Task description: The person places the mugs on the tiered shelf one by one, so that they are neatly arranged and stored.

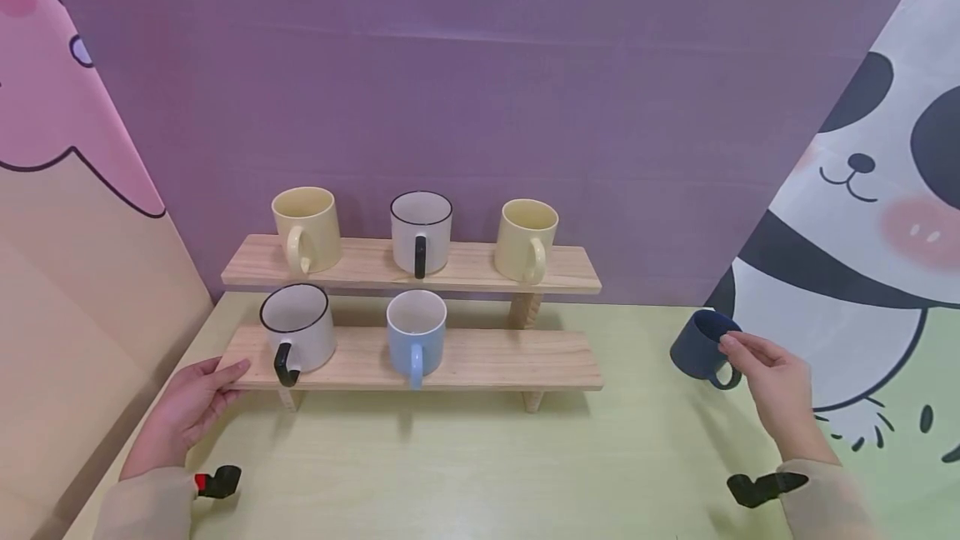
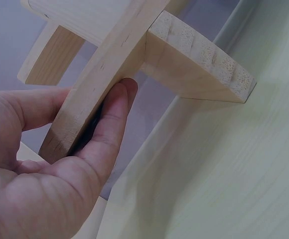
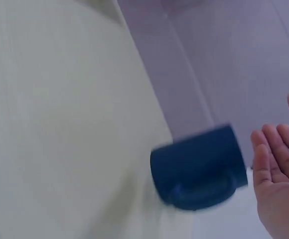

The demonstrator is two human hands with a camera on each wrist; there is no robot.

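Observation:
A two-tier wooden shelf (image 1: 517,357) stands on the table, bearing several mugs. At the left end of its lower board, my left hand (image 1: 197,402) grips the wood between thumb and fingers; the left wrist view shows the hand (image 2: 50,174) around the board's end (image 2: 92,94). Off to the right is a navy mug (image 1: 693,348), its handle (image 1: 726,377) toward me. My right hand (image 1: 776,386) is at its rim. In the right wrist view the fingers (image 3: 279,154) are extended beside the mug (image 3: 199,162), with the thumb apart. Whether the mug touches the table cannot be made out.
On the upper board are two cream mugs (image 1: 318,227) (image 1: 517,244) flanking a black-rimmed white mug (image 1: 407,240). The lower board holds another black-rimmed white mug (image 1: 311,344) and a light blue mug (image 1: 431,344). A purple cloth (image 1: 480,107) hangs behind.

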